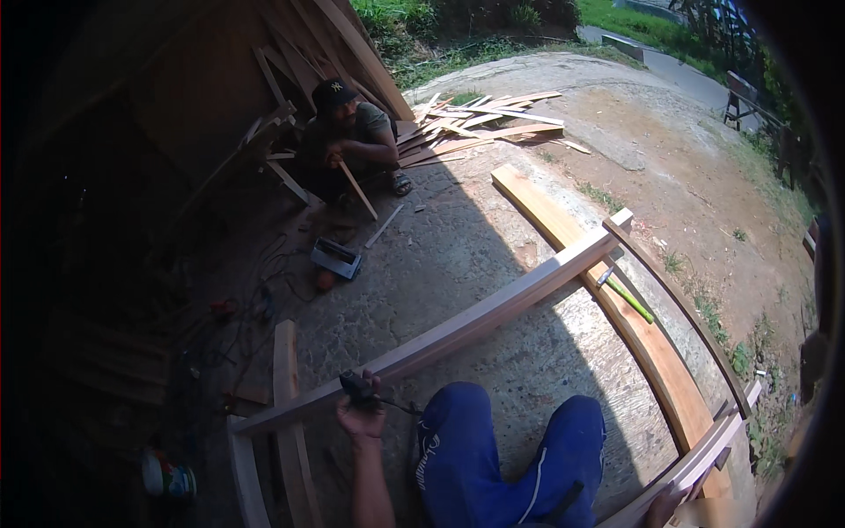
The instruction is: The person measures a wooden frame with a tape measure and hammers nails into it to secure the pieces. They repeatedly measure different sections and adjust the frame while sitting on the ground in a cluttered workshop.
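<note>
My left hand [361, 412] grips a small dark tool [356, 387] pressed against a long wooden beam [475, 319] that runs diagonally from lower left to upper right. That beam is one side of a large wooden frame. My right hand [666, 508] rests on the frame's near rail [704, 458] at the lower right edge of the view; only part of the hand shows. My knees in blue trousers [493, 453] lie between the two hands, inside the frame.
A hammer with a green handle [627, 296] lies on a wide plank [607, 299]. Another person [348, 141] sits at the back holding a thin wood strip. A pile of wood offcuts [480, 123], a power tool [335, 258], cables and a can [167, 477] lie around.
</note>
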`<state>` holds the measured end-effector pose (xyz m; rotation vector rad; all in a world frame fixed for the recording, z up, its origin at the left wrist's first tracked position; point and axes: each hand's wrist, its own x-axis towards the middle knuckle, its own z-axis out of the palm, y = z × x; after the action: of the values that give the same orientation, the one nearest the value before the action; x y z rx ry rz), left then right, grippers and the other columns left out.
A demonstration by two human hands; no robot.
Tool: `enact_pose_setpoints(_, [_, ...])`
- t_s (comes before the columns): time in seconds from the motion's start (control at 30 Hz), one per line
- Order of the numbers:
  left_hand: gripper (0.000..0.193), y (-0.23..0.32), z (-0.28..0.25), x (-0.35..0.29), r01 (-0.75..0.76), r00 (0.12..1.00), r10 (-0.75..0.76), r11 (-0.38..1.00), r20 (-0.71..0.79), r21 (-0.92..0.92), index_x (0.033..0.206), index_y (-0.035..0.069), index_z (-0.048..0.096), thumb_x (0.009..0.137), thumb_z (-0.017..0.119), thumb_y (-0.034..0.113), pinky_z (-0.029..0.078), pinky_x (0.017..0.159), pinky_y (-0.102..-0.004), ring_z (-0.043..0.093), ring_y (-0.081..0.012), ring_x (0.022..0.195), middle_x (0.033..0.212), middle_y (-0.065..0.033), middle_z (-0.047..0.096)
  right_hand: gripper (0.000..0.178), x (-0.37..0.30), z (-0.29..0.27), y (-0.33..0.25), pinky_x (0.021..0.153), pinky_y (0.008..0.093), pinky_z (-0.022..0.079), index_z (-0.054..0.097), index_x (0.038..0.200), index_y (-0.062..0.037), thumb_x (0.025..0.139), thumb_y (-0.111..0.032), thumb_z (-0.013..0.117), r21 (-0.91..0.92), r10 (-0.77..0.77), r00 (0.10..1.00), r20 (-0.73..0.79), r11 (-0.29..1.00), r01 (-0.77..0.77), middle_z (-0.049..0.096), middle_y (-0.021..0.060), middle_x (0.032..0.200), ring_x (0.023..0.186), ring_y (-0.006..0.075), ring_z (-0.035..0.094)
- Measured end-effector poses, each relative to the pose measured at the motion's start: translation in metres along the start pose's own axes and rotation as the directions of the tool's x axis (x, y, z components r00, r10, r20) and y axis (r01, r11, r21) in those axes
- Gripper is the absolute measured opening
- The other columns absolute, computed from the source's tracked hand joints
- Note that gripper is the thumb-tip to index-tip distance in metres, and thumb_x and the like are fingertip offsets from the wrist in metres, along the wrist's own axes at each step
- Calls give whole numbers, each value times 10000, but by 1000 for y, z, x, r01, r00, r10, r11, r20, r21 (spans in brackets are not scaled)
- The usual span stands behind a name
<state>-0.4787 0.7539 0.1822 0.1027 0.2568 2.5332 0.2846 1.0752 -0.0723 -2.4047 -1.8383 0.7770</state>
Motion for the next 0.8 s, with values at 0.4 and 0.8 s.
enact_pose_setpoints(0.4, [726, -304, 156, 90, 728, 635, -713, 681, 299, 76, 1530, 99, 363, 968, 580, 504, 531, 918, -475, 607, -355, 1152, 1272, -207, 627, 736, -59, -56, -143, 1101, 478, 379, 255, 1549, -28, 974, -382, 548, 144, 223, 913, -340, 972, -184, 449, 283, 1460, 1331, 425, 464])
enact_pose_setpoints(0.8, [739, -490, 94, 10, -123, -99, -994, -40, -52, 992, 1367, 23, 321, 825, 813, 128, 497, 959, -371, 580, -217, 1112, 1223, -167, 541, 426, -86, -81, -332, 780, 333, 551, 606, 1326, -39, 958, -245, 662, 875, -369, 924, -99, 411, 257, 693, 100, 1050, 892, 176, 667])
